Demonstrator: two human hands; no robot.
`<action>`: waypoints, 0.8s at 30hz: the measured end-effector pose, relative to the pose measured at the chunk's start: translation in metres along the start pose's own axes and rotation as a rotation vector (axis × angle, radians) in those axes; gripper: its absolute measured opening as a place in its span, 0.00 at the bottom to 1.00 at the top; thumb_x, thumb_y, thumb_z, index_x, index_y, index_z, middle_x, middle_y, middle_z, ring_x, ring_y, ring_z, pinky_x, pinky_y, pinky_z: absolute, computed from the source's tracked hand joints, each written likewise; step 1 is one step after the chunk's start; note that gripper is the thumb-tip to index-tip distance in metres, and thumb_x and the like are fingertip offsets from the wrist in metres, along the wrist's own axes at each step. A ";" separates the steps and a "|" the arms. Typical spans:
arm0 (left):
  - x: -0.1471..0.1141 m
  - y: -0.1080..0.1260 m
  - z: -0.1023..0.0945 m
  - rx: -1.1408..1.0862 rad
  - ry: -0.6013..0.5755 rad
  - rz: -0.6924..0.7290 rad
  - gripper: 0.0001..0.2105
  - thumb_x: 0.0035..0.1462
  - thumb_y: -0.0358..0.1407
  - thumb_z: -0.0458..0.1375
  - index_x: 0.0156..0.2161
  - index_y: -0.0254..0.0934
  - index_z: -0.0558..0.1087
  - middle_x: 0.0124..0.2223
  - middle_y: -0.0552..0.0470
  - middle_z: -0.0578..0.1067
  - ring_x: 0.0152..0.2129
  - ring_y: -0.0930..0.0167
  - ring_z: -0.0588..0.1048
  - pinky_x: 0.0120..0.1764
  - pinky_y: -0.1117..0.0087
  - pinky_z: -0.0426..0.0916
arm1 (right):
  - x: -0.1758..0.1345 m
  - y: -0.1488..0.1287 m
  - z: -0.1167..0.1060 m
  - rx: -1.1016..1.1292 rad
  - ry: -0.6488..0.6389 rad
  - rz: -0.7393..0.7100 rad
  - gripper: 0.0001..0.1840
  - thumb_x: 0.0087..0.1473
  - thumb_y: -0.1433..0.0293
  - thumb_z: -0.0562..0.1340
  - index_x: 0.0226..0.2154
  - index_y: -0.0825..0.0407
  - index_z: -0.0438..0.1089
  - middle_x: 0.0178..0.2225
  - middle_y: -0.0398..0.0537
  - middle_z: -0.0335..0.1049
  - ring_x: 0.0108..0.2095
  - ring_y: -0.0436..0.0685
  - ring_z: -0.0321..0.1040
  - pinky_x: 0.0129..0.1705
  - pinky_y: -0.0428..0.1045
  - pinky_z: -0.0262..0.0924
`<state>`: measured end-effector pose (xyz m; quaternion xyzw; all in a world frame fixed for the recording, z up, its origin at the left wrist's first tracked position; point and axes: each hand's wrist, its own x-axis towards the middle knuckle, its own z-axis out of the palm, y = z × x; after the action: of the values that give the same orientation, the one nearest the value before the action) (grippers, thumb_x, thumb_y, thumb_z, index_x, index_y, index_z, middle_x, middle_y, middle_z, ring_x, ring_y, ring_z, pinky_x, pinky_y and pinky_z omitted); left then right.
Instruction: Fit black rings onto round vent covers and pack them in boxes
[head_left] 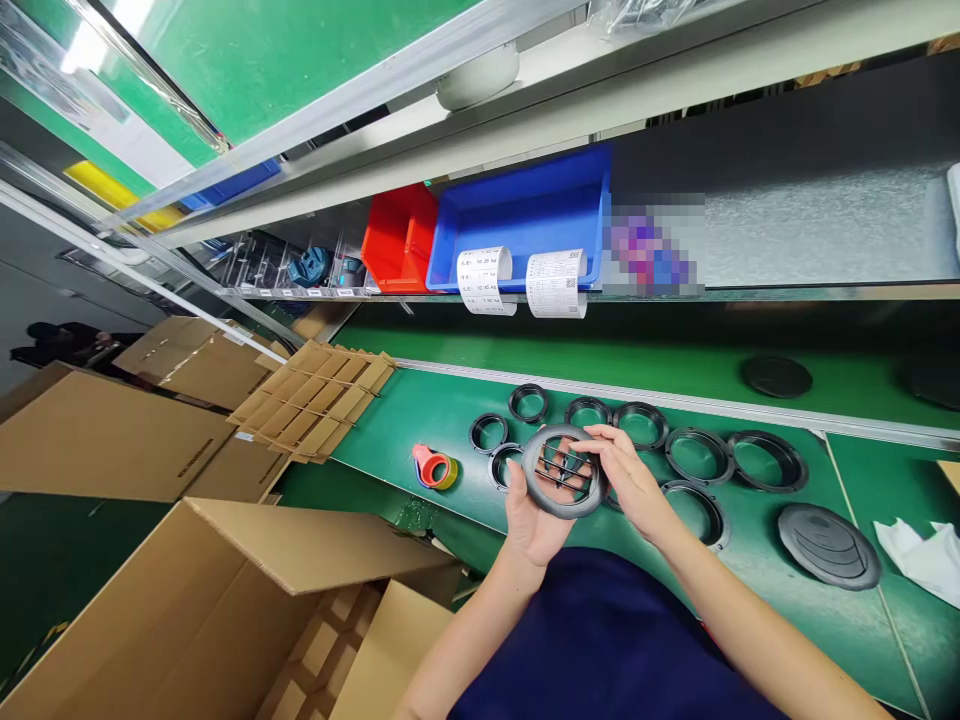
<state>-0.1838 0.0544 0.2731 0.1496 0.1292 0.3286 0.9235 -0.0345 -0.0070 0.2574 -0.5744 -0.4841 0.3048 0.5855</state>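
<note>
A round black air vent (541, 488), with a smooth ring frame and thin crossing bars, is tilted up above the green bench. My left hand (534, 528) holds it from below, thumb at the left of the rim and fingers showing behind the bars. On its upper right side, the fingers of my right hand (628, 478) grip the rim and reach over the opening. Several black rings (796, 468) lie on the bench behind and beside my hands. To the right rests a round black vent with closed curved slats (829, 545).
A tape dispenser (431, 464) sits on the bench (465, 505). Cardboard dividers (319, 395) lie at its left end, above an open carton (150, 610). Overhead, a shelf carries a red bin (397, 240) and a blue bin (517, 215). White cloth or paper (919, 555) lies far right.
</note>
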 end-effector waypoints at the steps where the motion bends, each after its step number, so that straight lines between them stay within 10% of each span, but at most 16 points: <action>1: 0.001 0.001 0.000 -0.004 -0.003 -0.004 0.33 0.53 0.58 0.64 0.56 0.36 0.73 0.60 0.45 0.70 0.62 0.53 0.61 0.65 0.51 0.54 | 0.000 -0.001 -0.001 0.012 0.004 0.007 0.28 0.68 0.49 0.48 0.49 0.44 0.76 0.57 0.53 0.58 0.62 0.65 0.52 0.65 0.64 0.48; 12: 0.010 0.001 0.003 -0.068 0.022 -0.059 0.31 0.56 0.58 0.61 0.54 0.34 0.74 0.59 0.45 0.71 0.57 0.53 0.68 0.63 0.51 0.58 | 0.000 0.005 -0.002 -0.068 0.019 0.015 0.28 0.69 0.52 0.44 0.52 0.45 0.74 0.57 0.54 0.61 0.63 0.64 0.51 0.65 0.64 0.50; 18: 0.026 -0.002 -0.010 -0.005 0.355 -0.077 0.26 0.68 0.54 0.45 0.48 0.37 0.77 0.48 0.48 0.79 0.51 0.67 0.74 0.61 0.65 0.62 | -0.009 0.013 0.007 -0.597 -0.162 -0.258 0.32 0.63 0.55 0.59 0.64 0.51 0.62 0.67 0.58 0.51 0.66 0.70 0.44 0.66 0.68 0.46; 24: 0.047 -0.029 -0.015 0.143 0.358 -0.316 0.27 0.66 0.54 0.51 0.57 0.34 0.71 0.56 0.42 0.75 0.58 0.60 0.68 0.63 0.59 0.61 | -0.011 0.030 -0.008 -0.587 -0.315 0.089 0.55 0.54 0.51 0.68 0.71 0.50 0.40 0.72 0.60 0.22 0.70 0.74 0.22 0.67 0.71 0.36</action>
<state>-0.1371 0.0662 0.2422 0.1321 0.3352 0.1916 0.9129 -0.0247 -0.0157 0.2276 -0.6851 -0.6101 0.2624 0.2992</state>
